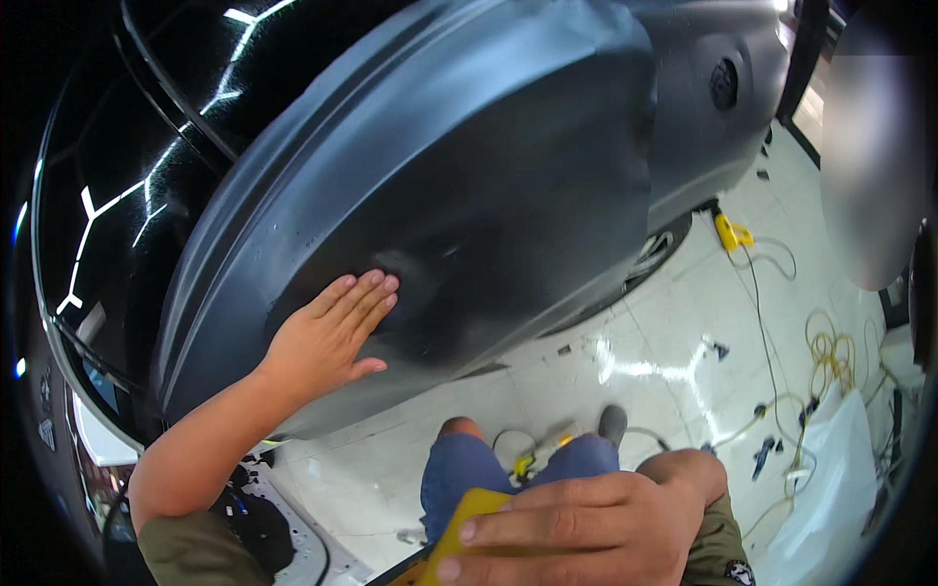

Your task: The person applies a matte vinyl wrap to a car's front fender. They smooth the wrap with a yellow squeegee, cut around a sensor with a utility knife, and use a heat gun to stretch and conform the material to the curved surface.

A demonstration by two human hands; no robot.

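— Head view: what's nearest?
— Right hand (596, 527), fingers wrapped over a yellow block (467, 525)
— Beyond?
— Left hand (320, 340), fingers together, thumb out, flat on the matte grey car panel (508, 205); farther, a yellow heat gun (729, 232) on the floor (376, 469)

Bare, dark panel (528, 195) lies free rightward of my left hand (327, 337). Coiled yellow cord (831, 361) clutters the floor (645, 342) to my right.
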